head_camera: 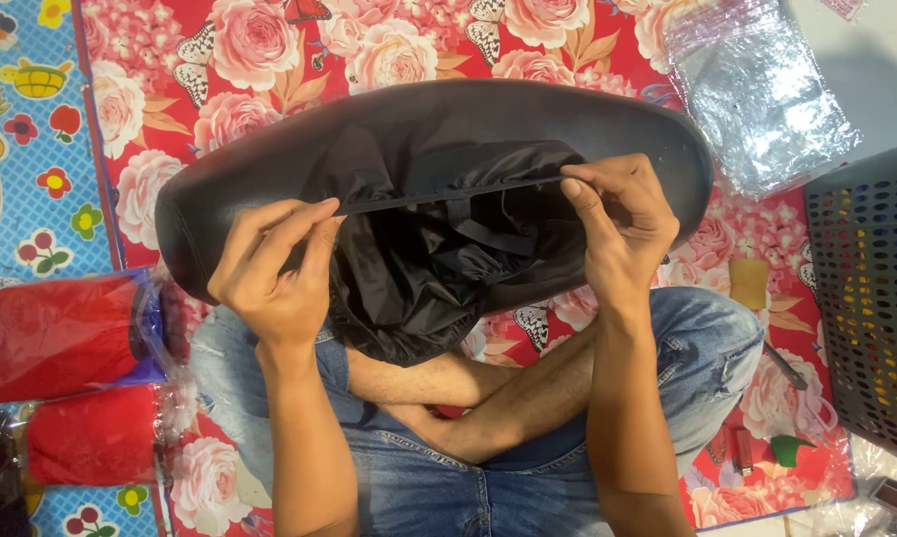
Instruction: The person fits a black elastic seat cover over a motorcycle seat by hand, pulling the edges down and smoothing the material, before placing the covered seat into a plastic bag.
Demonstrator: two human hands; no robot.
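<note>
Currently I pinch the black elastic strap [448, 196] taut between my left hand [274, 268] and right hand [617, 234], fingers pressed together on each end. It spans the gathered black satin fabric cover [418, 268], which lies on the long black leatherette seat cushion [428, 114] over my lap.

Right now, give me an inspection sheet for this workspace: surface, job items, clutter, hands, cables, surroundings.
Surface: red floral mat on the floor, blue cartoon-print mat beside it.
Job's things: long black padded seat across the lap; glossy black fabric cover with elastic edge bunched over its middle.
Clutter: two red fabric packs in clear wrap, clear plastic bags, small items by the right knee, too small to tell.
Grippers: left hand and right hand each pinch the cover's edge band, pulled taut between the fingers.
Cables: nothing seen.
Surroundings: dark perforated plastic basket at right; crossed legs in blue jeans.
</note>
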